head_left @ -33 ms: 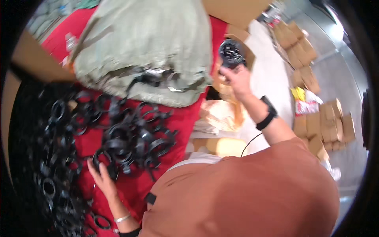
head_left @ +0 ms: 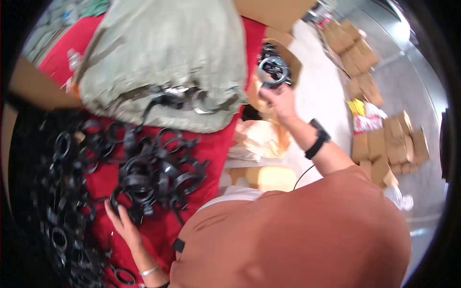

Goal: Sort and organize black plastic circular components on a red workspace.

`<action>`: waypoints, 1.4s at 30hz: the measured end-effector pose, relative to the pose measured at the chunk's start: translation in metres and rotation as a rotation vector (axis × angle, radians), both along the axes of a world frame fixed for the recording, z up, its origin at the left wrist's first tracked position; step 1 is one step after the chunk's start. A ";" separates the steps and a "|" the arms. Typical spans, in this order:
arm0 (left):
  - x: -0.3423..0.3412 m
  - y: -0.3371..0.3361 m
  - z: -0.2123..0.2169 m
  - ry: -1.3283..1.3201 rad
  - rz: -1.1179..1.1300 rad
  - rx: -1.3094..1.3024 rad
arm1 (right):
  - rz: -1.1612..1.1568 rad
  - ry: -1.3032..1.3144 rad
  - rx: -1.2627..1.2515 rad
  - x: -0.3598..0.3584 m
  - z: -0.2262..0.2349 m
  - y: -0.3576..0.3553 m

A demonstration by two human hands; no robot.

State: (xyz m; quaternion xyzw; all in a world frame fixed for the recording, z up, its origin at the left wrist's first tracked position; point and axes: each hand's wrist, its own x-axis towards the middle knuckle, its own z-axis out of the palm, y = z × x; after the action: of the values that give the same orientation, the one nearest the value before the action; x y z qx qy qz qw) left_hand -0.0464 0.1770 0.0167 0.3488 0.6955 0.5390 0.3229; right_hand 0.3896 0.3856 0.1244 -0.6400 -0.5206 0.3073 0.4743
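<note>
At the upper right, my right hand (head_left: 283,103) grips the lower edge of a round ring-shaped part (head_left: 286,72) with a shiny grey rim. The part is over an open cardboard box (head_left: 296,61) that has dark pieces in it. Whether the ring touches those pieces I cannot tell. On the left, my left hand (head_left: 127,230) has a black ring (head_left: 135,211) at its fingertips; one finger lies outside the rim, another reaches into the opening. Just beyond it lies a heap of black ring-shaped parts (head_left: 139,180) on a red cloth (head_left: 103,180).
A large pale woven sack (head_left: 163,57) lies at the back, its torn mouth showing more parts. Many black rings (head_left: 60,237) pile up along the left. Clear plastic bags (head_left: 261,139) sit below the box. Cardboard boxes (head_left: 398,144) stand on the floor at the right.
The ring in my right hand has tilted and shifted toward my wrist, so its shiny rim and the dark pieces in the box show more. My left hand stays at the black ring.
</note>
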 end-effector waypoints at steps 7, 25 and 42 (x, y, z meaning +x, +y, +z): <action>0.015 0.007 -0.009 0.124 0.010 -0.037 | -0.372 -0.383 -0.538 0.131 -0.107 -0.057; 0.024 -0.003 -0.001 0.084 -0.016 0.055 | 0.856 -0.008 -0.683 -0.101 -0.081 -0.098; -0.006 -0.021 -0.028 -0.291 0.522 0.045 | 1.559 -0.419 0.417 -0.355 0.017 -0.066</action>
State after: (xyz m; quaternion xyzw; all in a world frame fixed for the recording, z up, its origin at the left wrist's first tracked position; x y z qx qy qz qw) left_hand -0.0521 0.1560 -0.0109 0.0842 0.6959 0.6634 0.2616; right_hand 0.0344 0.3194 0.1411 -0.0392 -0.9382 0.3191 0.1278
